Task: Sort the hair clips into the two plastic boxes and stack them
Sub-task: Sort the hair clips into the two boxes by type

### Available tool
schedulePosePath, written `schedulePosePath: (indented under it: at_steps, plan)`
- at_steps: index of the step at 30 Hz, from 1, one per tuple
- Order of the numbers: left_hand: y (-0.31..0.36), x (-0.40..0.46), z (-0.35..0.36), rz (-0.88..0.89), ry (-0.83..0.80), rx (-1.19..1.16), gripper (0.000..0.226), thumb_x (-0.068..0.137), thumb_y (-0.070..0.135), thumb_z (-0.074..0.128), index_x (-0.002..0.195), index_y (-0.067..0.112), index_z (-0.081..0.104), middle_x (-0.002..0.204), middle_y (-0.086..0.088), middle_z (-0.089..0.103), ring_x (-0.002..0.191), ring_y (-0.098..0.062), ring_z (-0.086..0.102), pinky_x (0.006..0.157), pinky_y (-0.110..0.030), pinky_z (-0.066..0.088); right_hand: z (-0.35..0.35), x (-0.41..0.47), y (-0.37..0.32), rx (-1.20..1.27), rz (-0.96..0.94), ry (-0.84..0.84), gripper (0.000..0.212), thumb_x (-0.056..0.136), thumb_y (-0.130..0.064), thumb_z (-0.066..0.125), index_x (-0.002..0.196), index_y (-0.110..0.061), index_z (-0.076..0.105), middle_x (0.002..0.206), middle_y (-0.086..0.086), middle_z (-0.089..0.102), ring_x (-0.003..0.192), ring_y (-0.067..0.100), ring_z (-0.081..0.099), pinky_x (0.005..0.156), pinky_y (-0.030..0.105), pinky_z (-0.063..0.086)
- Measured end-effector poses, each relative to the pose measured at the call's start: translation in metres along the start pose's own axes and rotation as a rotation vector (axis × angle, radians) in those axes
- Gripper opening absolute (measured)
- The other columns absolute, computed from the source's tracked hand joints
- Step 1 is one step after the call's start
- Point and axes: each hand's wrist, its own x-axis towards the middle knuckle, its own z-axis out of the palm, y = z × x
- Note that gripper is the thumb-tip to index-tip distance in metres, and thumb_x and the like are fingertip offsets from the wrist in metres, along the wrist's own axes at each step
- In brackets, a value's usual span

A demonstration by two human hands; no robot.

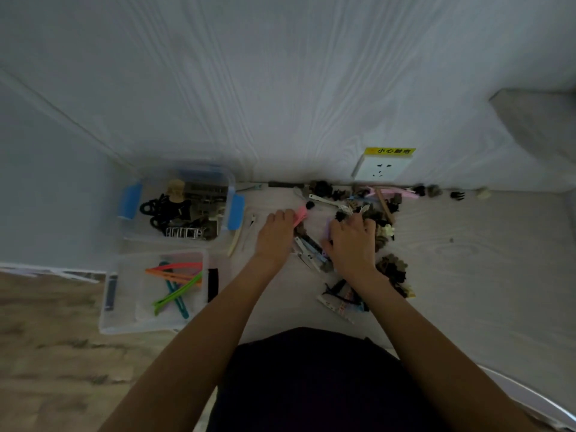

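Nearest on the bench (467,275), the clear box (124,319) holds long coloured clips (177,285). Farther, the left hand (276,233) has its grip clenched around a pink clip (300,213); the right hand (352,241) presses into the clip pile (383,226), its grip unclear. The blue-latched box (237,210) holds dark claw clips (174,213)

Bench (467,244): runs up to the wall (280,88).
Far box (232,179): left side, against the wall; holds claw clips.
Near box (109,307): just in front of the far box; holds long flat clips, crossed.
Clip pile (371,213): right of both boxes, spread from the wall toward the person.
Socket (381,167): on the wall, behind the pile.
Left hand (276,233): between boxes and pile, at the pile's left edge.
Right hand (352,241): on the pile.
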Motion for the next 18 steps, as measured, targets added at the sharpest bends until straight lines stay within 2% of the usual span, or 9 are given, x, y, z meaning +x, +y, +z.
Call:
schedulePosePath:
  at_steps: [3,6,9,11,13,14,15,17,18]
  plan:
    - [0.001,-0.011,0.003,-0.008,0.003,0.024,0.024,0.095,0.008,0.036,0.116,0.002,0.046,0.113,-0.018,0.054,0.107,-0.03,0.048,0.081,-0.036,0.041,-0.006,0.006,-0.009,0.005,0.009,-0.119,0.024,0.083,-0.033,0.057,0.098,-0.014,0.058,0.086,0.009,0.066,0.098,0.03,0.051,0.086,0.039,0.037]
    - [-0.003,-0.021,0.007,-0.043,-0.021,0.038,0.026,0.097,0.013,0.038,0.118,0.001,0.045,0.118,-0.018,0.051,0.109,-0.029,0.048,0.084,-0.034,0.041,-0.003,0.012,-0.007,0.09,0.052,-0.119,0.026,0.085,-0.028,0.051,0.108,-0.016,0.054,0.096,0.008,0.064,0.108,0.029,0.045,0.091,0.041,0.027]
    - [-0.014,-0.033,0.007,-0.111,0.02,-0.098,0.026,0.097,0.018,0.042,0.115,0.0,0.049,0.114,-0.02,0.051,0.101,-0.033,0.052,0.082,-0.035,0.042,0.0,0.011,-0.004,0.241,0.023,0.05,0.021,0.082,-0.024,0.053,0.097,-0.016,0.064,0.091,0.005,0.066,0.101,0.03,0.05,0.088,0.041,0.022]
    - [-0.023,-0.042,0.006,-0.11,0.161,-0.137,0.019,0.093,0.01,0.046,0.106,-0.002,0.053,0.108,-0.024,0.054,0.091,-0.037,0.057,0.074,-0.04,0.047,0.005,0.008,-0.003,0.289,-0.1,0.159,0.023,0.082,-0.022,0.045,0.082,-0.012,0.065,0.078,0.006,0.067,0.083,0.029,0.055,0.081,0.04,0.035]
    - [-0.034,-0.049,0.007,-0.107,0.298,-0.122,0.02,0.089,0.009,0.047,0.104,-0.001,0.053,0.11,-0.028,0.054,0.091,-0.043,0.057,0.068,-0.045,0.052,0.006,0.005,-0.008,0.274,-0.243,0.087,0.038,0.086,-0.027,0.029,0.08,-0.01,0.063,0.077,0.008,0.065,0.077,0.028,0.054,0.076,0.039,0.041]
    - [-0.038,-0.051,0.008,-0.12,0.315,-0.096,0.023,0.088,0.012,0.047,0.107,0.0,0.053,0.118,-0.028,0.052,0.097,-0.044,0.055,0.073,-0.047,0.052,0.007,0.003,-0.012,0.25,-0.302,0.052,0.04,0.087,-0.029,0.027,0.082,-0.009,0.062,0.081,0.009,0.064,0.08,0.029,0.053,0.077,0.041,0.042]
    - [-0.04,-0.052,0.008,-0.135,0.306,-0.045,0.027,0.087,0.013,0.05,0.111,0.001,0.053,0.126,-0.026,0.05,0.102,-0.045,0.053,0.08,-0.049,0.051,0.007,-0.001,-0.016,0.231,-0.339,0.022,0.036,0.087,-0.029,0.032,0.083,-0.008,0.061,0.085,0.011,0.063,0.083,0.03,0.054,0.078,0.042,0.044]
    - [-0.042,-0.051,0.009,-0.16,0.259,0.048,0.029,0.084,0.015,0.056,0.11,0.002,0.055,0.134,-0.024,0.048,0.104,-0.046,0.051,0.086,-0.049,0.049,0.012,-0.008,-0.023,0.207,-0.377,-0.023,0.024,0.08,-0.028,0.055,0.085,-0.005,0.059,0.092,0.015,0.061,0.089,0.034,0.055,0.078,0.042,0.047]
    - [-0.04,-0.052,0.01,-0.174,0.233,0.068,0.026,0.083,0.015,0.058,0.106,0.002,0.056,0.134,-0.025,0.048,0.106,-0.047,0.051,0.087,-0.049,0.048,0.013,-0.011,-0.025,0.198,-0.377,-0.046,0.028,0.074,-0.029,0.065,0.087,-0.005,0.059,0.095,0.016,0.061,0.091,0.034,0.056,0.077,0.041,0.048]
